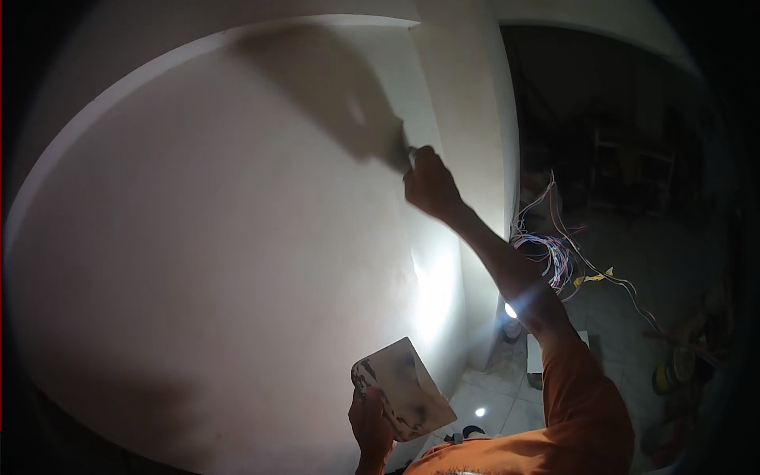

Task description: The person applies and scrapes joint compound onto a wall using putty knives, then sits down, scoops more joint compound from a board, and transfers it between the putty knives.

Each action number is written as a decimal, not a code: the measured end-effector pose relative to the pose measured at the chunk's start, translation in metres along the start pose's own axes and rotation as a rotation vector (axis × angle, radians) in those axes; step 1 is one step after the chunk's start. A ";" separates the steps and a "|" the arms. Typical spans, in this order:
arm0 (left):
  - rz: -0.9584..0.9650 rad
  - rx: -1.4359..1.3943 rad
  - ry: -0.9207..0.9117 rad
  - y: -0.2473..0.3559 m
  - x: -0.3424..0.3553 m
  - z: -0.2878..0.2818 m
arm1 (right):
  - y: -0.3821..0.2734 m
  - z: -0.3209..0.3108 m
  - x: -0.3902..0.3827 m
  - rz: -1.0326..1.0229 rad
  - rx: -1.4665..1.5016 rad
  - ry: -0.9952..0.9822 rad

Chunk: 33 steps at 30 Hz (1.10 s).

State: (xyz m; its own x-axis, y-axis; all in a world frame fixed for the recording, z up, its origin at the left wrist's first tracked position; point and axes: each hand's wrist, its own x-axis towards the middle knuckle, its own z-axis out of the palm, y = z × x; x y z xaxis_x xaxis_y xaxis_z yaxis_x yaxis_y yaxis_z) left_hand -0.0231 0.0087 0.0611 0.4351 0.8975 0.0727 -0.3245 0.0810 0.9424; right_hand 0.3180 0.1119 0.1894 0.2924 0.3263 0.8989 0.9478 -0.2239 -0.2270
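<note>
My right hand (431, 184) is raised to the pale wall (237, 237), fingers wrapped round the handle of a putty knife (402, 150). Its blade shows nearly edge-on at the wall surface, close to the corner; whether it touches I cannot tell. A large shadow of hand and tool falls on the wall up and left of it. Lower down, my left hand (370, 419) grips a flat, pale plate (408, 392) by its left edge. That plate has rounded corners and dark smears on its face. Part of the left hand's fingers is hidden behind it.
A bright lamp (511, 310) shines from low beside the column (467, 119). Right of it hang loose coiled wires (554, 257) with a yellow strip. A white panel (546, 356) and a bucket (673, 372) stand on the tiled floor (507, 396). Beyond is a dark opening.
</note>
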 end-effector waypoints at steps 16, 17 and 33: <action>0.069 0.003 -0.015 -0.005 0.000 0.005 | 0.050 -0.073 0.153 -0.382 0.201 0.338; 0.072 0.003 -0.006 -0.005 -0.001 0.005 | 0.050 -0.071 0.160 -0.438 0.161 0.351; 0.086 -0.070 0.112 -0.004 -0.007 0.024 | -0.001 -0.062 0.172 -0.565 0.164 0.193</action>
State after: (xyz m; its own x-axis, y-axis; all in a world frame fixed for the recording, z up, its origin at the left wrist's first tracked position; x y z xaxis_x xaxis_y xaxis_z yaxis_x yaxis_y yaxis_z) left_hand -0.0048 -0.0088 0.0650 0.3082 0.9447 0.1120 -0.4161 0.0280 0.9089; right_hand 0.3600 0.1110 0.3677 -0.2741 0.1781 0.9451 0.9611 0.0842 0.2629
